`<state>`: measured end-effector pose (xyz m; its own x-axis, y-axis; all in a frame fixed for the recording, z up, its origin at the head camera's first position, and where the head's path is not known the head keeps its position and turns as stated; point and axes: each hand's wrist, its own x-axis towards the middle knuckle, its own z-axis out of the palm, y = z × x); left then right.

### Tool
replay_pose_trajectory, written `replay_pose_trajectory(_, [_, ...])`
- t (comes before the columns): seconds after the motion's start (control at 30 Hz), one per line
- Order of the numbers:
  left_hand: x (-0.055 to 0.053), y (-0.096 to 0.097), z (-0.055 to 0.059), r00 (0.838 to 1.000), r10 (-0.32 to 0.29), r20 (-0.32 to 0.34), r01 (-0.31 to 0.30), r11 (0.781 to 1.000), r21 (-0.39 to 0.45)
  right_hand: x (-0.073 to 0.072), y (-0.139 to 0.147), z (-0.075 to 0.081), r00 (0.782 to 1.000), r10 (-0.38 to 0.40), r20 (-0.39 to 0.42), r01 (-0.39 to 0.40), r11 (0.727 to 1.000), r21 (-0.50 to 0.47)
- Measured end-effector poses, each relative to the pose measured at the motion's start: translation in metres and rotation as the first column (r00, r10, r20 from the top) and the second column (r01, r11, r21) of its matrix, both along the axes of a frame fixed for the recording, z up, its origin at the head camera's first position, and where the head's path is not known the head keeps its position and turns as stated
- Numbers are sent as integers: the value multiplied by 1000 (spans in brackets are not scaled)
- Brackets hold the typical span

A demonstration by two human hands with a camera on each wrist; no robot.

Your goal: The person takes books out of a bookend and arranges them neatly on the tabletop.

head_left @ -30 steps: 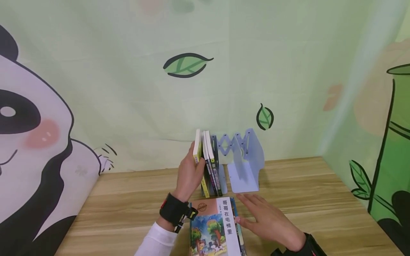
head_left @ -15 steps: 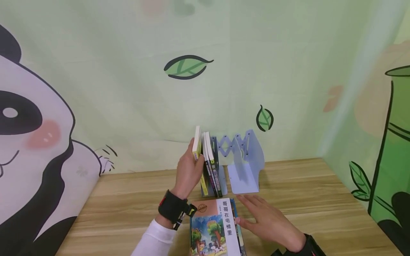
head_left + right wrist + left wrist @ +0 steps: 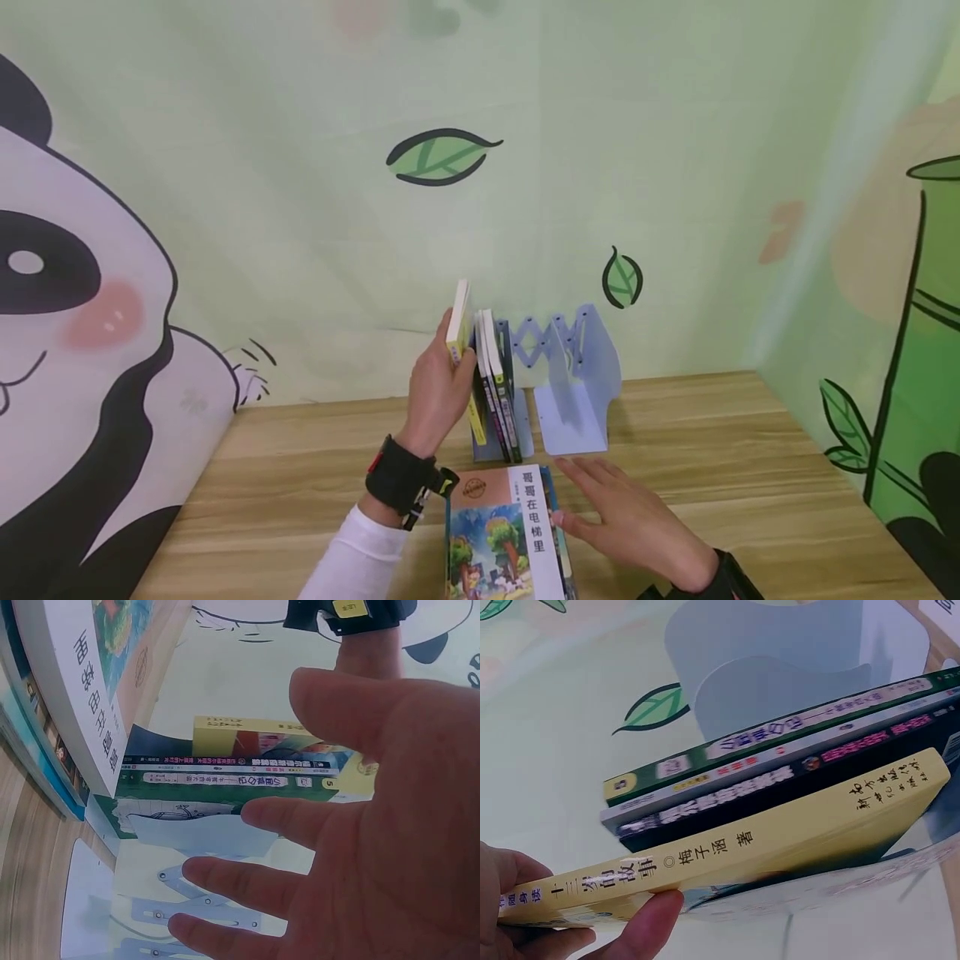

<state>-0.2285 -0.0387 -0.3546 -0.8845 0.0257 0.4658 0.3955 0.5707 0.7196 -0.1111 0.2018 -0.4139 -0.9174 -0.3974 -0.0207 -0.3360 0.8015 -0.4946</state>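
Observation:
My left hand [image 3: 435, 392] pinches a yellow-spined book [image 3: 795, 832] near its upper end, thumb on one side and fingers on the other. That book stands upright in the left compartment of a light-blue expandable bookend [image 3: 577, 421], raised above its neighbours. Beside it, several thin books [image 3: 495, 392] lean together, one with a green spine [image 3: 210, 781]. My right hand [image 3: 633, 517] is held with fingers extended near the right edge of a stack of books [image 3: 498, 546]; whether it touches them I cannot tell. The stack's top book has a colourful illustrated cover.
The wooden table [image 3: 315, 483] runs back to a green cloth backdrop [image 3: 300, 208] printed with leaves and a panda. The bookend's right-hand panels [image 3: 596, 350] stand spread apart, joined by lattice links [image 3: 528, 342].
My left hand has drawn the yellow-spined book upward, so its top rises farther above the neighbouring books. The right hand keeps its place beside the stack.

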Motion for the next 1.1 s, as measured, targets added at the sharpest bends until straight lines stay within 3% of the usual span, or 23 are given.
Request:
replay_pose_trajectory(0.5, [9,-2,25,998,-2,-67,3,1000,9,2,-2,0,999,-49,11,49,999,21])
replay_pose_trajectory(0.77, [5,-3,30,997,5,-81,-5,1000,6,2,-1,2,999,-43,14,42,999,27])
replay_pose_trajectory(1.1, [10,-5,41,994,29,-105,-28,1000,10,4,-1,5,999,-32,18,32,999,16])
